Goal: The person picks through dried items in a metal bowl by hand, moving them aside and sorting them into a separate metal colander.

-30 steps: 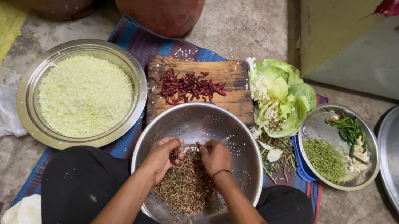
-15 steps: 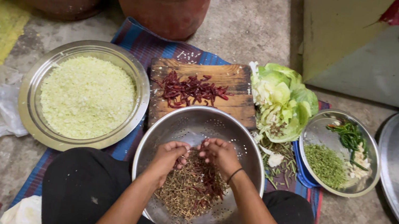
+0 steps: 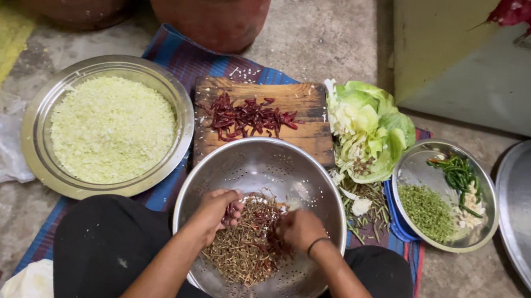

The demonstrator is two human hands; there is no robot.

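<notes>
Seen from the head camera, low centre of the frame: left hand [image 3: 221,208] and right hand [image 3: 299,229] both down inside a perforated steel colander [image 3: 269,171], fingers curled narrow around pinches from a heap of dried chilli stems and bits [image 3: 248,245], apparently so the heap can be picked through. Just above, touching the colander's rim: a wooden board [image 3: 300,115] bearing red dried chillies [image 3: 247,116], kept apart from the stems. Centre left: a steel plate [image 3: 44,97] of pale shredded cabbage [image 3: 112,129]. Right of centre: cabbage leaves [image 3: 373,131] and a small steel bowl [image 3: 421,164] of chopped greens [image 3: 429,212], all within arm's reach on a striped mat [image 3: 180,56].
</notes>
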